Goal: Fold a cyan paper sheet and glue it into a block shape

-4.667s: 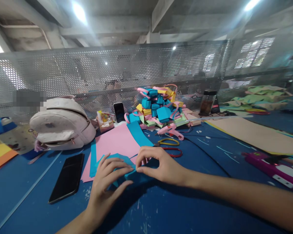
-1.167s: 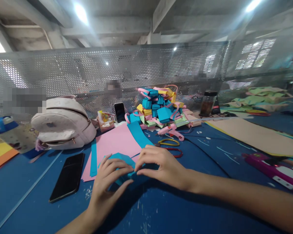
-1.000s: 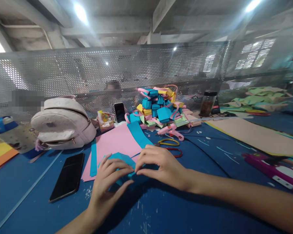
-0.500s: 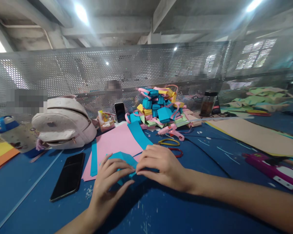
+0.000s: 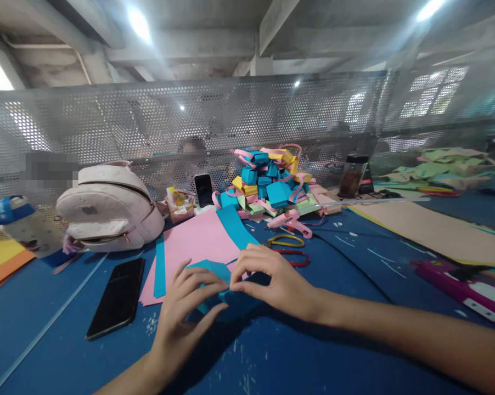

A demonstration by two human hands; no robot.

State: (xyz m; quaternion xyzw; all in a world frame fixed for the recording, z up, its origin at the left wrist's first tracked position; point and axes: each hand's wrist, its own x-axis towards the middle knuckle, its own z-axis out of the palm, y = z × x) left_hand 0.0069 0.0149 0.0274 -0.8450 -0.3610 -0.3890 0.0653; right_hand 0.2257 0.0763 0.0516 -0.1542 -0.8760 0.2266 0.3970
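Note:
A blue folded-paper box (image 5: 215,267) is between my two hands, just above the near end of a pink paper stack. My left hand (image 5: 184,307) curls around its left side, fingers over the top and thumb below. With thumb and fingertips pinched together, my right hand (image 5: 274,278) grips the box at its near right edge. Both hands partly cover the box, so its full shape is hidden. Under and beyond it lie the pink sheets (image 5: 198,236) with blue paper strips (image 5: 235,227) on top.
Scissors (image 5: 286,241) and a pink glue gun (image 5: 291,222) lie beyond my right hand. Behind stands a heap of coloured paper boxes (image 5: 278,192). A black phone (image 5: 118,296) and a white backpack (image 5: 107,208) are on the left; a purple power strip (image 5: 461,291) is at right.
My right fingers have shifted slightly at the box's edge, with index finger and thumb now bowed into a rounder pinch. My left hand stays almost the same.

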